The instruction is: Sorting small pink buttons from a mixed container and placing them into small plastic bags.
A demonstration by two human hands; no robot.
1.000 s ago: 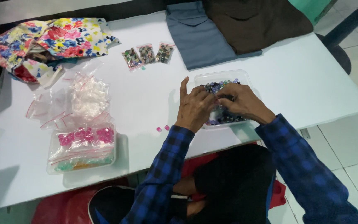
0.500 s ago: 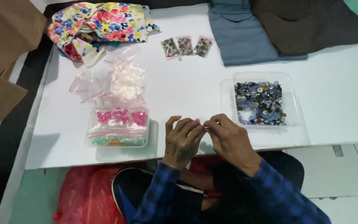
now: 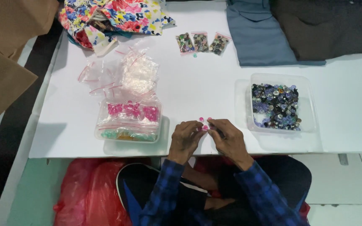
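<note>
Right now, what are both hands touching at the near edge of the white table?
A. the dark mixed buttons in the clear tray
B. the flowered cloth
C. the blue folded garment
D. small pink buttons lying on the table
D: the left hand and right hand meet fingertips over the small pink buttons on the white table, apart from the clear tray.

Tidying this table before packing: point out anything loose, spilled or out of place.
A few small pink buttons lie loose on the white table at the fingertips of the left hand and right hand. One teal button sits outside the three small zip bags.
</note>
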